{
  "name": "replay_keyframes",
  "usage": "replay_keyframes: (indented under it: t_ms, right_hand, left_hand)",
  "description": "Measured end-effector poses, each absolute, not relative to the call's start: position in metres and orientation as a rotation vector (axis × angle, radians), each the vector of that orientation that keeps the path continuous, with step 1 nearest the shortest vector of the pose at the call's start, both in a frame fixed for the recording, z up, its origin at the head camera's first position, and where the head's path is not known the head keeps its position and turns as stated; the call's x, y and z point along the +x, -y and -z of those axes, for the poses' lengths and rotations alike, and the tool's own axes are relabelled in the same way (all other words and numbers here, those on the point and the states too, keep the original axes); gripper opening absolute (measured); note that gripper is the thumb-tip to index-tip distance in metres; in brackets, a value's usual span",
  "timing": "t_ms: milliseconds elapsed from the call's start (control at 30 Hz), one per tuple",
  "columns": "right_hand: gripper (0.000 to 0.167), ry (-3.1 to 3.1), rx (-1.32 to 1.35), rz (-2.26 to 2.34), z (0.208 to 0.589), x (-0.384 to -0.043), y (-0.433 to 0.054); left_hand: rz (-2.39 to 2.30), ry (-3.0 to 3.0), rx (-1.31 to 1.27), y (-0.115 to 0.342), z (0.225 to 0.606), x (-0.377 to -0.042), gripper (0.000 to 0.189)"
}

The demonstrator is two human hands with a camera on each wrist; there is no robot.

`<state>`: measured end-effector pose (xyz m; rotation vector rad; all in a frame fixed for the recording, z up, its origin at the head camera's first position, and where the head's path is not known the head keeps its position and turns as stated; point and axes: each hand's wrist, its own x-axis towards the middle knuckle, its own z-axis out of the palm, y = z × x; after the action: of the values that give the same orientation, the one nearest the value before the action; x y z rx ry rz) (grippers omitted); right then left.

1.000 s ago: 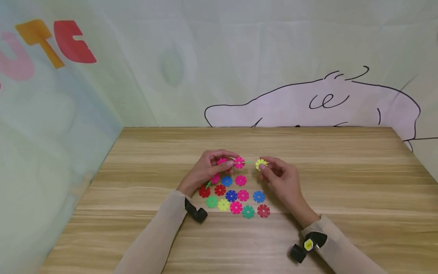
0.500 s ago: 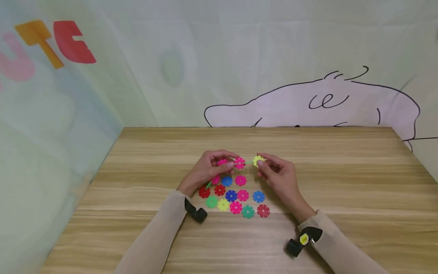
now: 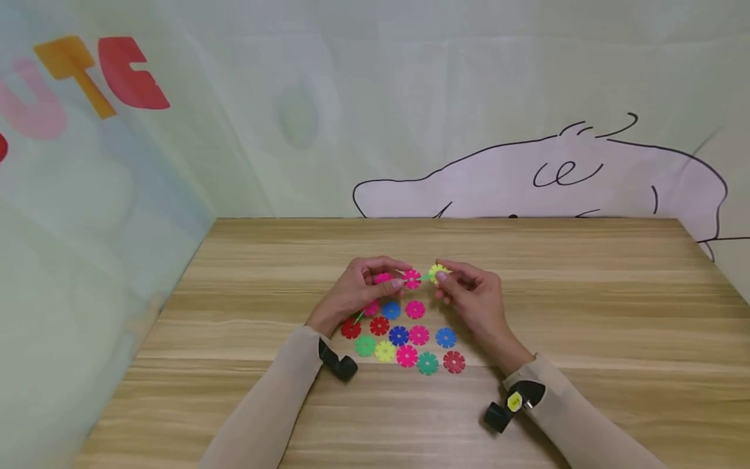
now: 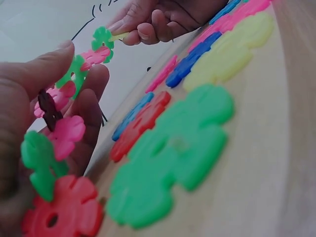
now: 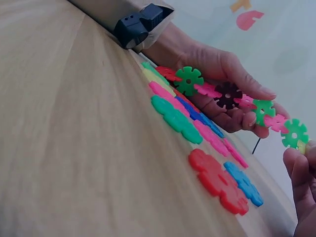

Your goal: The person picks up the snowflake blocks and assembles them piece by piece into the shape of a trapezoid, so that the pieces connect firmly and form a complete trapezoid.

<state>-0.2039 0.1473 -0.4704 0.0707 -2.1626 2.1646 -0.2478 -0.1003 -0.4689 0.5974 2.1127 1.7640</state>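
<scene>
My left hand (image 3: 348, 292) pinches a chain of interlocked notched snowflake discs between thumb and fingers. Along the chain, the right wrist view shows a red disc (image 5: 168, 73), green and pink ones, a dark disc (image 5: 228, 96), and a green disc (image 5: 295, 131) at the far end. A yellow snowflake disc (image 3: 436, 272) is pinched between the thumb and fingers of my right hand (image 3: 479, 301). Its edge meets the end green disc (image 4: 103, 37); how deep the slots sit in each other I cannot tell. Fingers partly cover the yellow disc and the middle of the chain.
Below the hands, several loose discs lie flat on the wooden table (image 3: 381, 417), among them a teal one (image 3: 428, 363), a dark red one (image 3: 454, 362) and a blue one (image 3: 446, 337). A printed cloth backdrop (image 3: 263, 130) stands behind the table.
My right hand has moved left, bringing the yellow disc from a gap away up against the green end disc. The left hand and its chain have stayed nearly still.
</scene>
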Motion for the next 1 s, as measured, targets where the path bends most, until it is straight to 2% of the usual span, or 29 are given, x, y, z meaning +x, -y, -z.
replay_keyframes:
  t_ms: [333, 567, 1000]
  right_hand:
    - [0.032, 2.165, 0.063, -2.249, 0.4704, -0.2046, -0.1467]
    - [0.032, 2.282, 0.17, -2.238, 0.469, -0.2048, -0.1494]
    - [0.026, 2.363, 0.25, -2.189, 0.4703, -0.2042, -0.1501]
  left_hand:
    - [-1.75, -2.092, 0.612, 0.1013, 0.4691, -0.2478, 0.031]
    - [-1.823, -1.912, 0.636, 0.103, 0.468, -0.2466, 0.043]
    - [-1.747, -1.832, 0.709, 0.1009, 0.4646, -0.2461, 0.04]
